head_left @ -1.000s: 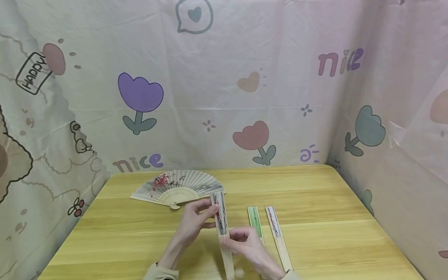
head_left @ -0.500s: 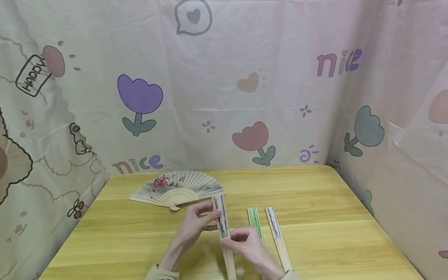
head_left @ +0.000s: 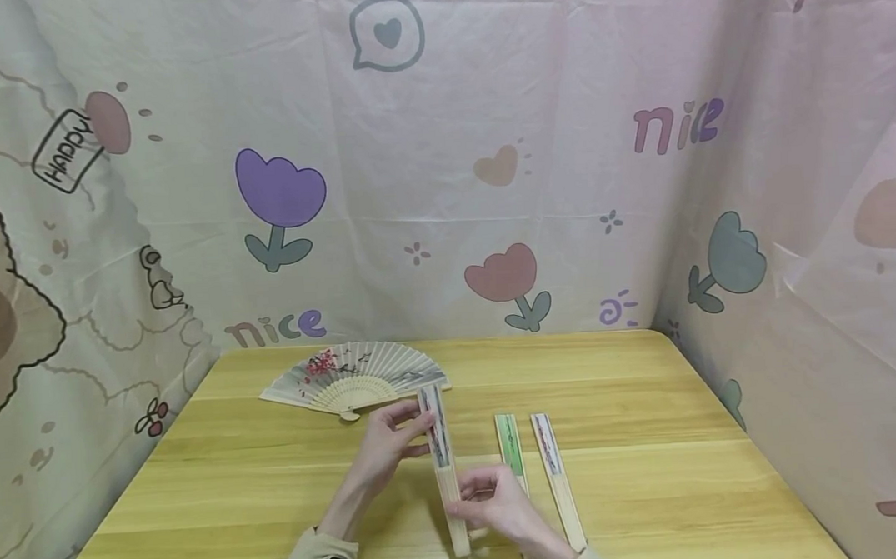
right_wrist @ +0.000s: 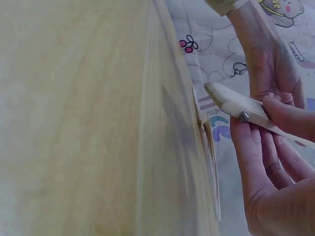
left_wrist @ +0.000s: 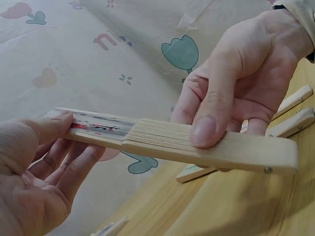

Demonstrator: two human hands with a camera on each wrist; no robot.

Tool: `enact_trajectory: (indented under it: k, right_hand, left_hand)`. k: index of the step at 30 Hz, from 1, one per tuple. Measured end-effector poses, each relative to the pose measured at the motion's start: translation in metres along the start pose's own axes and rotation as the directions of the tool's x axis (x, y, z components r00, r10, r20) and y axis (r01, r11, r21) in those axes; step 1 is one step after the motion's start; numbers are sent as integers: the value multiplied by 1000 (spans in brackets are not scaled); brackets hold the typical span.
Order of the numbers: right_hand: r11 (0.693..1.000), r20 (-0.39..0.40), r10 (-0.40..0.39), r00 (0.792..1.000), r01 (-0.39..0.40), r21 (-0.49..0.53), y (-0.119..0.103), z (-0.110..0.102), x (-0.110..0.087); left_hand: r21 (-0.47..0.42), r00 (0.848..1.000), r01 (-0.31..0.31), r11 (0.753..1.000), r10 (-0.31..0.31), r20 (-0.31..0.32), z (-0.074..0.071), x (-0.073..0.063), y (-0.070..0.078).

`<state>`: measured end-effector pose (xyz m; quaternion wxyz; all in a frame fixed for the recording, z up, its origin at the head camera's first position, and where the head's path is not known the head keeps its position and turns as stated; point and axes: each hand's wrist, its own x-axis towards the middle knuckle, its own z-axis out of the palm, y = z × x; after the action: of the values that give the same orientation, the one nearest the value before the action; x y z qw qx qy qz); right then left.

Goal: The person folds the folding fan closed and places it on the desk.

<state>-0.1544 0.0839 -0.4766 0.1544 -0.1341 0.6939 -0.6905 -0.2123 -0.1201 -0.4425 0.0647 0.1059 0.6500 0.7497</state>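
Observation:
A folded hand fan [head_left: 443, 463] is held above the table between both hands. It has pale wooden ribs [left_wrist: 167, 135], a metal pivot pin [left_wrist: 267, 170] and a grey printed leaf with red marks. My left hand [head_left: 380, 445] pinches the printed upper part between thumb and fingers. Lower down, my right hand [head_left: 499, 504] grips the wooden ribs, thumb on top and fingers beneath. The right wrist view shows the pivot end of this folded fan [right_wrist: 241, 108] under the right thumb, with the left hand [right_wrist: 270, 69] beyond.
An open fan [head_left: 355, 379] with red blossoms lies spread at the table's back left. A folded green fan [head_left: 510, 443] and a folded white-and-grey fan [head_left: 557, 475] lie to the right. Patterned cloth [head_left: 414, 189] surrounds the wooden table [head_left: 652, 471] at the back and sides.
My right hand has slid down the folded fan from just below the printed part toward the pivot end. The fan has shifted slightly left. The other fans have not moved.

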Motion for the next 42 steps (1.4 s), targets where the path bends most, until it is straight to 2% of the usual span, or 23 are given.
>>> enact_trajectory:
  k: [3,5,8,10,21,26,30,34,42]
  right_hand:
    - [1000,-43,14,999,-14,-3,1,-1,-1]
    - [1000,-64,22,998,-22,4,3,-2,-2]
    - [999,-50,46,998,-45,18,5,-4,-5]
    - [997,-21,66,998,-66,37,7,-6,-7]
    - [990,63,139,988,-141,25,14,-13,-13]
    - [988,100,151,983,-148,-42,13,-17,-11]
    - [985,97,150,984,-140,-103,11,-20,-10]
    - [983,101,148,984,-135,-123,11,-22,-9]
    - [973,84,146,986,-128,-190,13,-23,-7]
  left_hand:
    - [1,1000,6,1000,-6,11,1,0,-3]
    - [6,999,15,1000,-15,44,2,1,-5]
    - [26,994,30,999,-32,103,2,3,-10]
    - [42,992,41,998,-45,121,3,5,-14]
    - [104,989,110,988,-120,90,7,20,-37]
    - [120,987,117,986,-129,99,7,24,-44]
    - [150,986,104,983,-121,111,5,26,-48]
    - [179,983,105,978,-129,129,2,27,-51]
    - [181,979,121,976,-148,142,4,29,-53]
